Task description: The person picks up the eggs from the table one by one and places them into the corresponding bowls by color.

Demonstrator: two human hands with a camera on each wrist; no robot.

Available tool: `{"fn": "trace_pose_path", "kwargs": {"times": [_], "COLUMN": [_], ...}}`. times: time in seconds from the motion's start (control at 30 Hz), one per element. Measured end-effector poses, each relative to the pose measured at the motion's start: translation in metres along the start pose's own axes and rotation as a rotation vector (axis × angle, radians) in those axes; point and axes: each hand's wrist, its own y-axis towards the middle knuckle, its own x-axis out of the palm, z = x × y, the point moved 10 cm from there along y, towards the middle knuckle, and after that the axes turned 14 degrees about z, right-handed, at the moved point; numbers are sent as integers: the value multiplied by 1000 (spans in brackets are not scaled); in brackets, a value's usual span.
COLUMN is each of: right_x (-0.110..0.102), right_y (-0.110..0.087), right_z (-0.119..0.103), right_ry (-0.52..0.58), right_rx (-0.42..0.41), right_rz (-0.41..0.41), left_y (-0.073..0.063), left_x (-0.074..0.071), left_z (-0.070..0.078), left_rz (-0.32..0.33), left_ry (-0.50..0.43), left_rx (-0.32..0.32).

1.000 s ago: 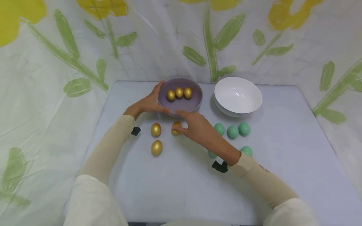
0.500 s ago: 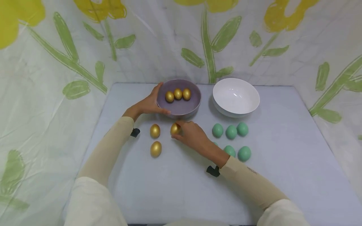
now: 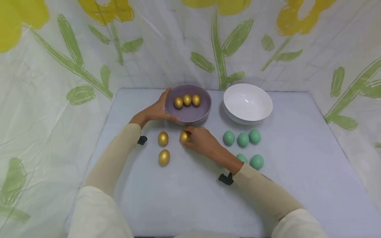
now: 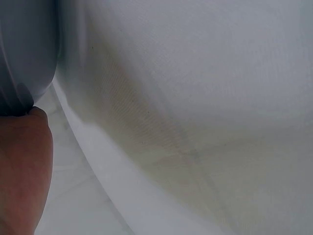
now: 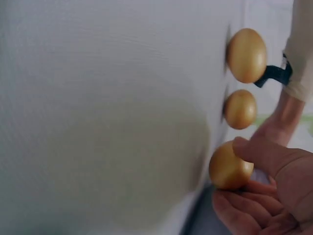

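Observation:
My left hand (image 3: 155,110) grips the left side of a purple bowl (image 3: 190,114), its thumb along the front and the fingers towards the back. Inside the bowl sit three golden eggs (image 3: 187,99). The left wrist view catches only part of that hand (image 4: 24,169) against the bowl's wall (image 4: 27,49). Just in front of the bowl, my right hand (image 3: 204,141) pinches another golden egg (image 3: 184,136) between thumb and fingers. The right wrist view shows the thumb pressed on this egg (image 5: 229,169). Two loose golden eggs, one farther back (image 3: 163,138) and one nearer (image 3: 164,157), lie left of it.
A white bowl (image 3: 248,104) stands right of the purple one, at the table's back edge. Several green eggs (image 3: 242,140) lie in front of it, partly behind the right forearm. A cloth (image 3: 166,49) painted with yellow flowers hangs behind the table (image 3: 178,195).
My right hand has come down from near the bowl's front rim and closed its fingers on the golden egg. The left hand has kept its grip on the purple bowl.

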Motion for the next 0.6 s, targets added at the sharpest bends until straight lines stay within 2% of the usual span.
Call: {"fn": "trace_pose_path", "kwargs": {"times": [0.17, 0.37, 0.5, 0.6], "right_x": [-29, -82, -106, -110], "right_y": [0, 17, 34, 50], "right_z": [-15, -30, -31, -29], "right_ry": [76, 127, 123, 69], "right_rx": [-76, -150, -177, -200], "right_rz": [2, 96, 155, 171], "left_y": [0, 1, -11, -18], "left_x": [-1, -1, -2, -5], "left_z": [-1, -2, 23, 39], "left_rz": [2, -13, -51, -65], "left_ry": [6, 8, -12, -20], "left_rx": [10, -16, -46, -55]}}
